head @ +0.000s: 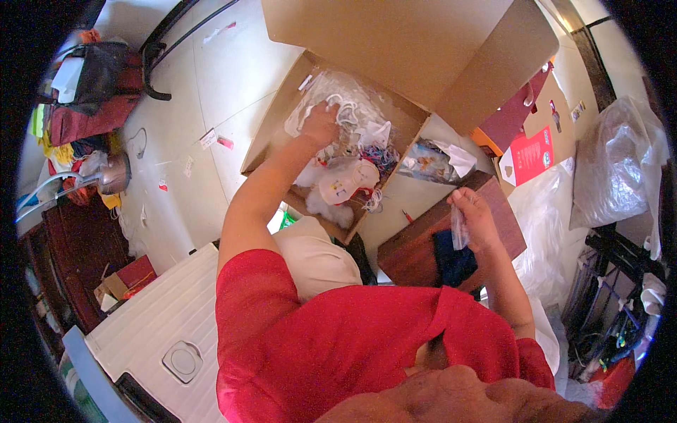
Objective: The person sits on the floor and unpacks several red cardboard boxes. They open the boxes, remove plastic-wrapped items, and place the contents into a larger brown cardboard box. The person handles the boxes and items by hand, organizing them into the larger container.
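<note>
A large open cardboard box (270, 119) lies before me. My left hand (321, 126) reaches into it, over crumpled clear plastic (359, 87) and white cords (346, 112); its fingertips are partly hidden, and whether it grips anything does not show. Nearer me in the box are a tangle of coloured threads (382, 157), a pale printed piece (341, 185) and white fluffy filling (330, 210). My right hand (473, 214) pinches a small clear plastic bag (459, 230) above a reddish-brown wooden surface (407, 259), where a dark blue cloth (449, 256) lies.
A clear packet (427, 163) and a red pen (406, 215) lie right of the box. Farther right are a red printed carton (531, 156) and a large filled plastic bag (613, 174). A dark red bag (95, 119) stands far left; paper scraps dot the tiled floor (174, 121).
</note>
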